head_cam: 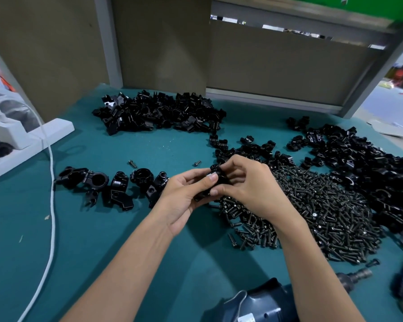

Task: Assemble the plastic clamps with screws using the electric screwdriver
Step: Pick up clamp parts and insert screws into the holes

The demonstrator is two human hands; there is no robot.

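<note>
Black, rigid moulded plastic clamp [215, 182] pinched between left hand [186, 194] and right hand [249, 184] above the teal surface [126, 228] looks light, stiff, slightly slick, so gripping its flat outer faces seems safest.

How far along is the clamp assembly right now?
Early. Done: a short row of clamps that look assembled lies left of the hands. In hand: the left hand and right hand both pinch one black clamp piece; the electric screwdriver lies untouched at the near edge. Left: the back pile of clamp parts, the right pile and a big heap of screws.
</note>
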